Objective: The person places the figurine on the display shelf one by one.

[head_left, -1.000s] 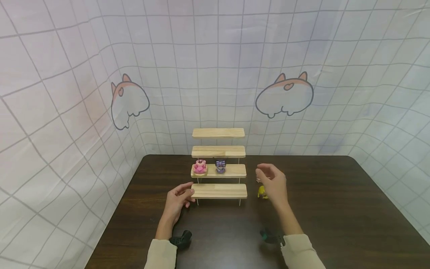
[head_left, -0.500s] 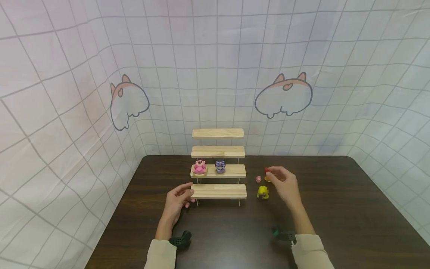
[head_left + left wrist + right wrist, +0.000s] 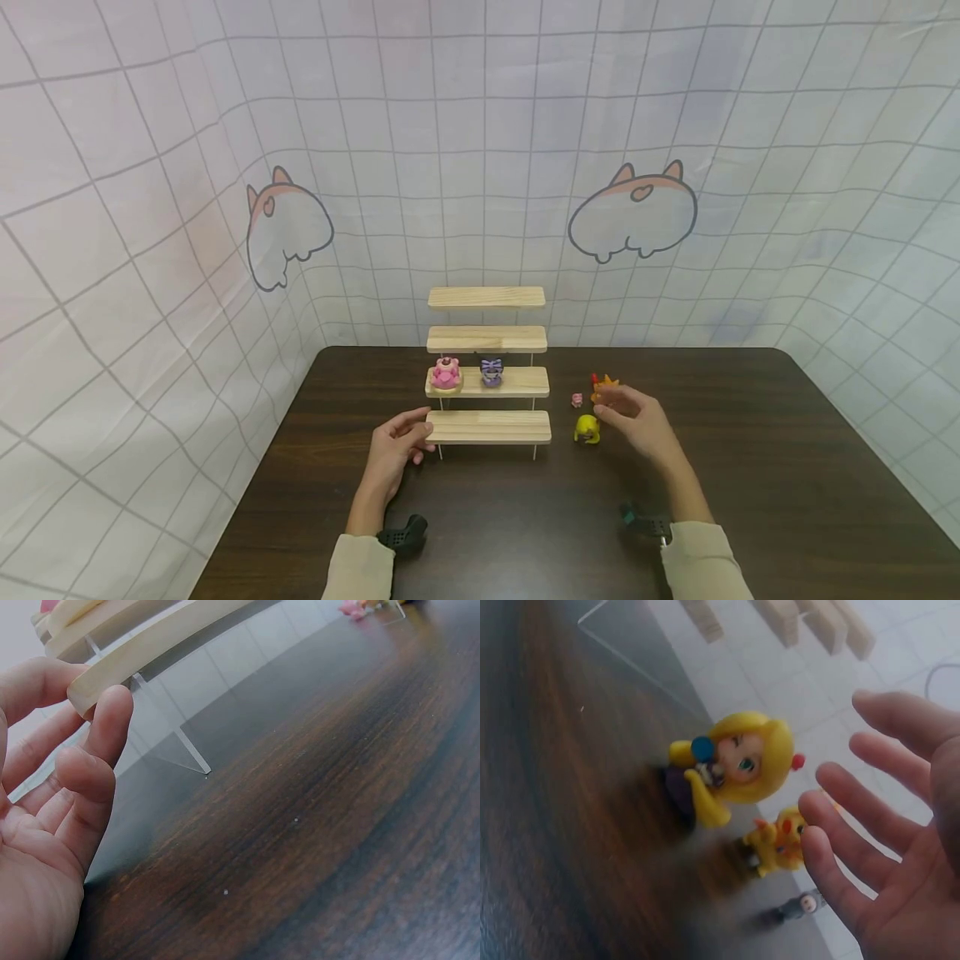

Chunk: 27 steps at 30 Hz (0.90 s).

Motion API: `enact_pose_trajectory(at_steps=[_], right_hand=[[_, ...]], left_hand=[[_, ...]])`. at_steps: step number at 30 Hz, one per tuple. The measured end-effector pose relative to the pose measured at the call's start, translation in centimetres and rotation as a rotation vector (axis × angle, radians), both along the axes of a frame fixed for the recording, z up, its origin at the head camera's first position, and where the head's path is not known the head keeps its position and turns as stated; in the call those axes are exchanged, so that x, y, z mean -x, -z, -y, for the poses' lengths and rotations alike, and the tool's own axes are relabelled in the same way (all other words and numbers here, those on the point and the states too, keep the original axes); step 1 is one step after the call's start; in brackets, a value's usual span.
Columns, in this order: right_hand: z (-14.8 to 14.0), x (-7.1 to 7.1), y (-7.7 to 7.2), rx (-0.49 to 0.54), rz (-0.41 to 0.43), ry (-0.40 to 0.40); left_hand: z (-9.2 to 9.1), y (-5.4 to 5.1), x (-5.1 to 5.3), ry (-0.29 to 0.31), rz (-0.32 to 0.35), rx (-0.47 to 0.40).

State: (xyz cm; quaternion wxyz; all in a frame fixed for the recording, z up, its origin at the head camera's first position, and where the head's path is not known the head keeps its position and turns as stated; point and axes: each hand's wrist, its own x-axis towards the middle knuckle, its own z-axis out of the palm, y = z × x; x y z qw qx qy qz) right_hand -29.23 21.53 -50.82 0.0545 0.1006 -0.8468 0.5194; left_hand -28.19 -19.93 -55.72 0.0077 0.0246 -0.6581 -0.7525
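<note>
Left hand (image 3: 392, 450) grips left end of the bottom board of a four-tier wooden rack (image 3: 487, 427). Second tier up: pink figurine (image 3: 446, 374) left, purple figurine (image 3: 491, 372) near middle. Right hand (image 3: 639, 427), fingers loosely bent, just beside yellow figurine (image 3: 587, 429) and partly covering orange figurine (image 3: 608, 382); tiny pink figurine (image 3: 577, 400) near. Dark table (image 3: 750, 467), grid-print cloth (image 3: 480, 125) behind.

head: high, forward-down | wrists: close, tilted | shared: shelf (image 3: 487, 427), seemingly (right blurred)
</note>
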Motion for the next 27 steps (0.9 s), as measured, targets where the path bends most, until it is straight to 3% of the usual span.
enact_pose_trajectory(at_steps=[14, 27], right_hand=[[-0.8, 0.6, 2.4, -0.019, 0.055, -0.135], [-0.4, 0.3, 2.4, -0.073, 0.083, -0.141]], left_hand=[[0.0, 0.0, -0.1, 0.009, -0.011, -0.003], [0.1, 0.0, -0.1, 0.003, -0.011, -0.003]])
